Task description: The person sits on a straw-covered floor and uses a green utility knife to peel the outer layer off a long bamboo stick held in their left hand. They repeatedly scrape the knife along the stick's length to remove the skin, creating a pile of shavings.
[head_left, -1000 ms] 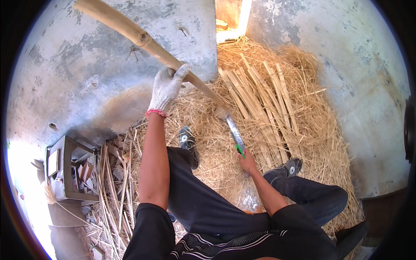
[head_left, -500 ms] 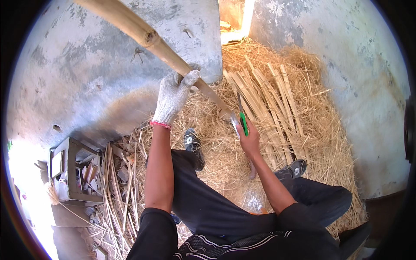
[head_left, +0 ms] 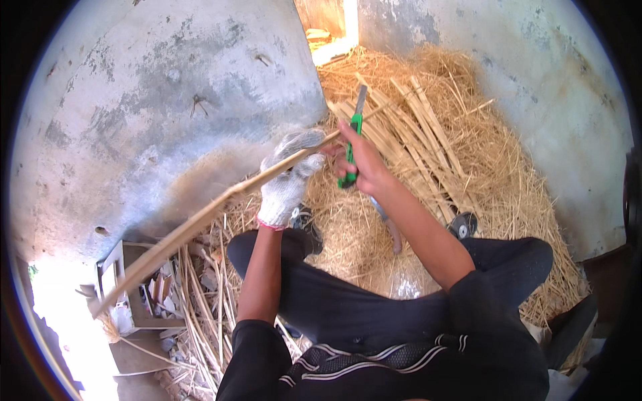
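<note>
My left hand, in a white knitted glove with a red cuff, is closed around a length of split bamboo. The bamboo slants from the lower left up past my right hand toward the far right. My bare right hand grips a green utility knife, its blade pointing away from me. Its fingers are beside the bamboo's upper end; whether they touch it is hard to tell. Partly behind my right forearm is a tool with a metal part and a brown handle.
Several split bamboo strips lie on heaped straw-like shavings at the far right. A box-like frame full of scraps stands at left, next to thin strips. Plastered walls enclose the space. My shoes rest among the shavings.
The bamboo has swung from pointing up-left to slanting down-left. My left hand has moved slightly down and right. My right hand has risen and shifted left with the knife.
</note>
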Motion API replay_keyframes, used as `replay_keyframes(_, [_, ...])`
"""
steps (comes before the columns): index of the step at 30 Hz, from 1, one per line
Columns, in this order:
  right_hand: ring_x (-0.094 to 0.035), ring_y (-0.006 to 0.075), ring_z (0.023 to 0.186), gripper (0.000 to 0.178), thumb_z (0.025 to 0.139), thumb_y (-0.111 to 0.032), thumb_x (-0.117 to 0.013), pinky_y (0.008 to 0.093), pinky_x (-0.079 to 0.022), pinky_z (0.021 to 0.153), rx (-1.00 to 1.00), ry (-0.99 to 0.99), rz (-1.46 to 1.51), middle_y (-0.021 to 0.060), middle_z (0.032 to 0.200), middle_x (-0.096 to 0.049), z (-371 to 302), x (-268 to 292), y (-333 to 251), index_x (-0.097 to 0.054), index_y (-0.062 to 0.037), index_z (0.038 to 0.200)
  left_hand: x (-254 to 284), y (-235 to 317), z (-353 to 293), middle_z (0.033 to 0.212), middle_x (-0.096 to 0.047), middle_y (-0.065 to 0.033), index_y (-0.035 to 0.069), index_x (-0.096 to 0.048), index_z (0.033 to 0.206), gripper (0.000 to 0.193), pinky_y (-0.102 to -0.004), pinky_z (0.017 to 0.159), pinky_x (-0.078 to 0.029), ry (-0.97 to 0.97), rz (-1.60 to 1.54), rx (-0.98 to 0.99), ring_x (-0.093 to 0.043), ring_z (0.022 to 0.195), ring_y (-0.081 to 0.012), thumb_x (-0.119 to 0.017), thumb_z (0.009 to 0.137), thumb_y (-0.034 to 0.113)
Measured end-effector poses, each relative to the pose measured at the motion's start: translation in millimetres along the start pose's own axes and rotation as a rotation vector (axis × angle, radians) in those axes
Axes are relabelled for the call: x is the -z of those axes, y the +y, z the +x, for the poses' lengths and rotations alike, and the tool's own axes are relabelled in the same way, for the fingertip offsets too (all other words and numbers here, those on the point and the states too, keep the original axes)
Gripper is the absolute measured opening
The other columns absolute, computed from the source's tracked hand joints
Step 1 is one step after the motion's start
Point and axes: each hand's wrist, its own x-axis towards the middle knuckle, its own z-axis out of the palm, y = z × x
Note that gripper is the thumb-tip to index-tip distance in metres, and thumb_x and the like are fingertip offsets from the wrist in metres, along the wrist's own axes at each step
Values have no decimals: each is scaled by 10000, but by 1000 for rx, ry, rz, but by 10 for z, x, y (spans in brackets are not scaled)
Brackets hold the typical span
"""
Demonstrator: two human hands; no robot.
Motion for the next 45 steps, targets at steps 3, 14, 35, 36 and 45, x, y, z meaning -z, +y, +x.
replay_keyframes(3, [-362,71,436,310,917,-217,-498,249,-387,443,71,-20,76,171,816,-649,95,71,12,-460,14,1121,25,231,-233,1135,-657,-114,15,-547,1296,487,-254,822,-515,-151,-243,309,-635,981,-155,-682,828,21])
replay_keyframes(14, [-395,78,411,429,906,-187,-426,226,-377,421,390,-238,-243,156,760,-645,-524,-207,-531,-435,67,1251,507,890,-1192,1048,-655,-157,-5,-422,1368,657,-307,723,-566,-285,-572,599,-668,917,-219,-614,908,423])
replay_keyframes(35, [-442,116,474,404,804,-299,-750,267,-356,500,756,-316,-1316,19,537,-463,-1699,612,-852,-567,-66,1079,-527,1716,-978,433,-375,-5,84,-527,975,428,-252,209,-290,-41,-1266,901,-336,238,-132,-296,1026,441])
replay_keyframes(36, [-438,110,481,411,806,-278,-748,269,-358,501,730,-297,-1231,15,536,-454,-1679,597,-792,-566,-84,1119,-557,1727,-988,434,-375,-4,84,-527,977,435,-251,211,-291,-39,-1202,937,-336,239,-132,-299,1023,451])
replay_keyframes(45, [-651,242,646,337,795,-139,-679,369,-517,570,973,-374,-1434,59,682,-614,-1338,811,-474,-556,-207,1101,-649,1598,-909,471,-464,-62,41,-533,1135,569,-279,243,-374,-313,-1060,1018,-431,276,-181,-262,995,521])
